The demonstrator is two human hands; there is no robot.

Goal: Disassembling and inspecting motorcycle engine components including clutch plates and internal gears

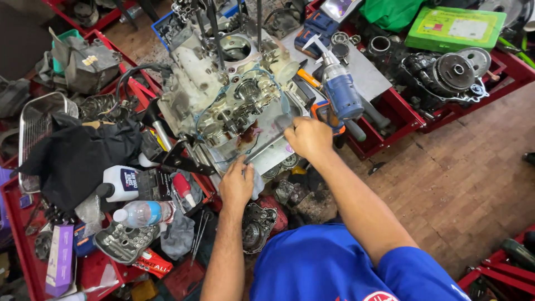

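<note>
Two hands: I see both of my bare hands reaching forward from a blue shirt toward an opened engine case (234, 100) that sits among workshop clutter.
Left hand (237, 187): my forearm runs straight up from the lower edge of the view. The hand rests palm down at the near lower edge of the engine case, fingers (245, 167) curled loosely against the rim. I cannot tell whether they grip anything.
Right hand (309, 139): my forearm comes in on a slant from the lower right, elbow bent. The hand is closed in a fist, knuckles up, around a thin metal tool (270, 144) whose shaft points left and down across the case's near edge.
Engine case: it lies open in the upper middle of the view, gears and shafts showing, with a thin blue gasket (245, 83) line tracing its edge and a reddish oily patch near the tool.
Nearby right: a blue cordless drill (340, 92) lies just beyond my right hand, on a grey metal sheet (362, 69).
Nearby left: a black cloth (78, 153), a white bottle (120, 184) and a clear water bottle (142, 213) lie well left of my left hand.
Floor: brown brick floor (468, 173) shows at the right.
</note>
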